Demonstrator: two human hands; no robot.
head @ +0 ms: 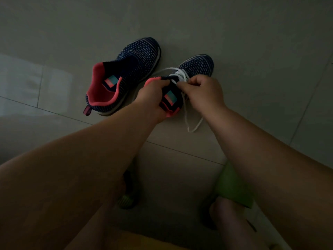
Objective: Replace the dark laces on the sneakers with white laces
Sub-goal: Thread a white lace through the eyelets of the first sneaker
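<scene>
White lace [180, 73] sits half threaded on the right sneaker [196, 66] on the floor; my left hand [153, 92] grips its collar for steadiness, my right hand [200, 90] pinches the lace.

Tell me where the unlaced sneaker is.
In the head view, the unlaced sneaker lies on the tiled floor, left of the sneaker being laced.

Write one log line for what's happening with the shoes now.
left hand holds right shoe | right hand pinches white lace | left shoe unlaced
</scene>
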